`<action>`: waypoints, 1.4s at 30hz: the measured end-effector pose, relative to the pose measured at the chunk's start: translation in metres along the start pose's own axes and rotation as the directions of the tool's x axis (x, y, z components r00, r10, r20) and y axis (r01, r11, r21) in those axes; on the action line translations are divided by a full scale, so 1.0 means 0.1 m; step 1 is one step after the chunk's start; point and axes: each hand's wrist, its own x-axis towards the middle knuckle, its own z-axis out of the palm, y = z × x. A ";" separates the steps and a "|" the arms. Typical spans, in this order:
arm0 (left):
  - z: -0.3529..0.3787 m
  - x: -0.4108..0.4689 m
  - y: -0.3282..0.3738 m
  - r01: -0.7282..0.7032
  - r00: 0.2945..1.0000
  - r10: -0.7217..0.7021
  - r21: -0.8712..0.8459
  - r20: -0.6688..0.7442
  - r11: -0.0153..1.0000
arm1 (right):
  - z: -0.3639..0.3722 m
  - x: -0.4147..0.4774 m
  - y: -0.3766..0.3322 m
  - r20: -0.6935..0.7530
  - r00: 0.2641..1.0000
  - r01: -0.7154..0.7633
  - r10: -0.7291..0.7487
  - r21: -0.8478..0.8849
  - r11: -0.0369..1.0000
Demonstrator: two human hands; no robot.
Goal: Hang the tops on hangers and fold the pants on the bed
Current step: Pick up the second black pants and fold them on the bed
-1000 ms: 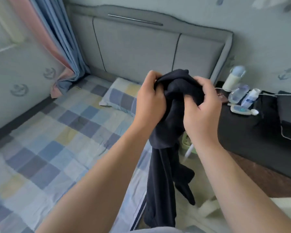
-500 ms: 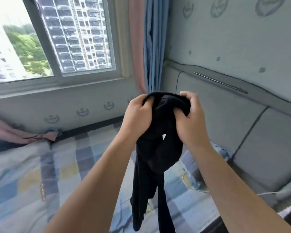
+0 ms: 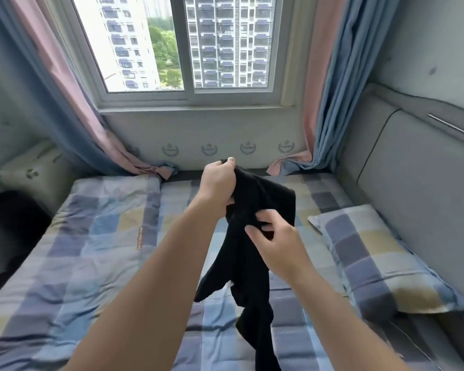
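Black garment (image 3: 263, 199) hangs in mid-frame above the bed (image 3: 91, 236), bunched at its top and trailing down in narrow folds to the bottom centre of the frame. Whether it is a top or pants cannot be told from this bundle. The left hand (image 3: 219, 180) is clenched round the highest bunch of cloth, thumb uppermost. The right hand (image 3: 276, 236) sits lower and just right of centre, its fingers curled into the fabric and pinching a fold. One loose flap sticks out to the left below the hands; the longest strand runs off near the bottom edge, and contact with the bed there cannot be made out.

The checked cover spreads wide and flat across the left half of the frame (a few shallow creases only). At centre right a checked pillow (image 3: 373, 263) lies against the grey padded headboard (image 3: 413, 183). The far edge of the bed meets the wall under the window (image 3: 198, 49). The hems of the left curtain (image 3: 65, 103) and the right curtain (image 3: 327, 89) trail down to the bed's two far corners. A pale cushion (image 3: 30, 172) lies at centre left, beyond the bed's left edge.
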 end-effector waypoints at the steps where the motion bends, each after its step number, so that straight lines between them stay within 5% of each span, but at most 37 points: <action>1: -0.05 0.00 0.03 -0.003 1.000 0.003 -0.027 -0.009 1.000 | 0.10 0.02 0.04 0.076 0.993 -0.093 0.091 0.025 0.995; 9: -0.50 0.09 0.29 -0.010 0.999 0.024 -0.289 0.043 0.957 | 0.92 0.23 0.27 0.272 0.909 -0.342 0.316 0.054 0.938; 15: -1.13 0.39 0.36 -0.107 0.993 0.114 -0.363 0.000 0.926 | 1.31 0.49 0.24 0.223 0.925 -0.311 0.306 -0.015 0.950; 19: -1.57 0.57 0.01 -0.090 0.996 0.091 -0.168 -0.001 0.982 | 1.39 0.72 -0.24 0.164 0.958 -0.272 0.234 0.274 0.923; 22: -1.83 0.56 -0.45 -0.077 0.966 0.097 -0.090 0.239 0.993 | 1.41 0.91 -0.70 0.081 0.989 -0.146 0.122 0.433 0.890; 24: -1.97 0.53 -0.75 -0.102 0.901 0.143 -0.121 0.411 0.987 | 1.43 0.99 -0.95 0.016 0.998 -0.062 0.061 0.457 0.887; 32: -2.29 0.50 -1.32 -0.139 0.810 0.011 0.173 0.586 0.975 | 1.47 1.18 -1.37 -0.074 0.994 -0.024 0.076 0.541 0.841; 35: -2.25 0.51 -1.42 -0.228 0.879 0.063 0.300 0.473 0.926 | 1.46 1.21 -1.44 -0.052 0.997 -0.008 0.050 0.610 0.793; 38: -2.24 0.57 -1.26 -0.228 0.954 0.172 0.220 0.246 0.949 | 1.41 1.23 -1.46 0.009 0.999 0.027 -0.042 0.621 0.783; 42: -2.32 0.63 -0.77 -0.188 0.981 0.188 -0.001 0.046 0.982 | 1.42 1.18 -1.28 0.191 0.981 -0.084 0.028 0.288 0.954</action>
